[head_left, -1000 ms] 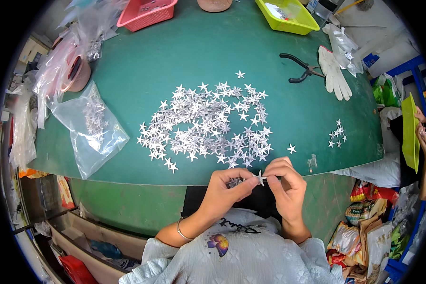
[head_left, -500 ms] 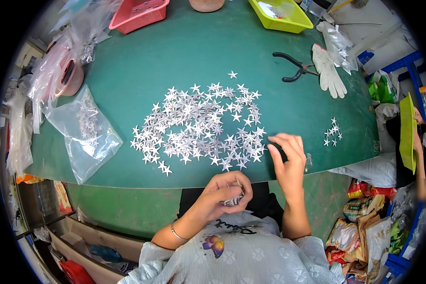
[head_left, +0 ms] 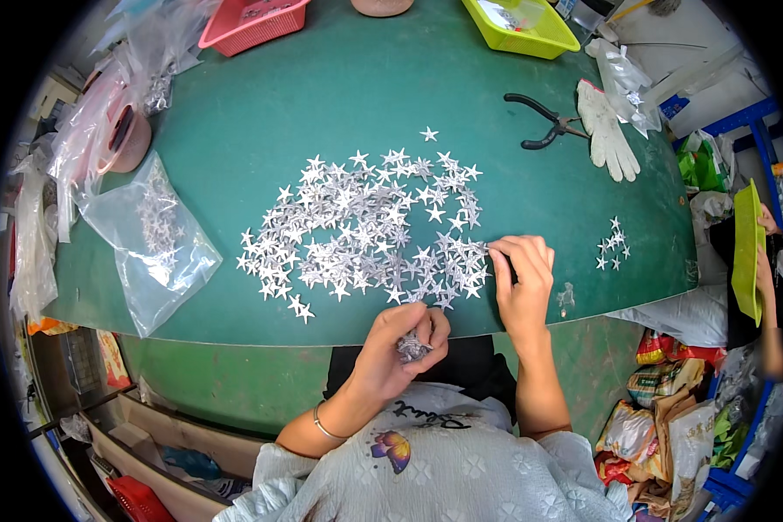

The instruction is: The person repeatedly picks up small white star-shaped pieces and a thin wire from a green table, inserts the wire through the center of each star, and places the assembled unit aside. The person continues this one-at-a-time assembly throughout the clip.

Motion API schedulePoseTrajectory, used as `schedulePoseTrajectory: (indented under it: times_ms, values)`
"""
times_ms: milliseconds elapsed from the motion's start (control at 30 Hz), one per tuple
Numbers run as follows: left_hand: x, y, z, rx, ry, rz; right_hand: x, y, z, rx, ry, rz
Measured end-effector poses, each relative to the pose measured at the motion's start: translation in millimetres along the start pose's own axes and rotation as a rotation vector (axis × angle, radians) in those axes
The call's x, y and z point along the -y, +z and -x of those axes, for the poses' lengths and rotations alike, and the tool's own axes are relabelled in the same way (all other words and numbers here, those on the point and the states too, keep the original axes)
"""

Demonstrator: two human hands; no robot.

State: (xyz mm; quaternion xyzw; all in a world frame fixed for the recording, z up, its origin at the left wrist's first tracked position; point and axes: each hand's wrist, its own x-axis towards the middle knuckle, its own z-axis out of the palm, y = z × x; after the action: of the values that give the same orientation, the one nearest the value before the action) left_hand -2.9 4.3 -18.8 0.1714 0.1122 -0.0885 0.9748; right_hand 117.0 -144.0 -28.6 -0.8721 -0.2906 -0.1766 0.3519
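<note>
A loose pile of small silver starfish-shaped charms [head_left: 357, 222] is spread over the green table [head_left: 235, 113]. My left hand [head_left: 400, 344] is curled at the near table edge, with a cluster of charms [head_left: 412, 346] showing in its fingers. At the pile's right edge, the thumb and forefinger of my right hand [head_left: 525, 277] come together on a charm, which they largely hide. One single charm [head_left: 428, 134] lies beyond the pile, and a small group of charms [head_left: 614, 244] is apart on the right.
A clear bag of charms [head_left: 161, 244] lies left. Pliers [head_left: 544, 122] and a white glove [head_left: 606, 130] lie far right. Pink [head_left: 250, 30] and yellow-green [head_left: 524, 35] baskets stand at the back. At the right, another person's hands hold a green tray [head_left: 746, 252].
My left hand has turned and moved up toward the table edge, so its charms show more. The fingers of my right hand have closed together at the pile's edge.
</note>
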Motion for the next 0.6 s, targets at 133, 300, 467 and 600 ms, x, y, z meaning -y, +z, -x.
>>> schedulePoseTrajectory:
  times_ms: [133, 300, 467, 600]
  values:
    - [1.5, 1.0, -0.4, -0.077, -0.013, -0.086, 11.6, -6.5, 4.6, -0.043, 0.153, -0.295]
    - [-0.8, 20.7, -3.4, -0.296, -0.015, -0.213, 31.4, -16.8, 15.8, 0.008, 0.239, -0.570]
    - [2.5, 17.4, -0.3, -0.226, 0.109, -0.337, 47.9, -26.4, 16.0, -0.076, -0.124, -0.270]
    - [-0.8, 21.9, 5.5, -0.189, 0.165, -0.462, 51.6, -30.8, 17.7, -0.076, -0.286, -0.096]
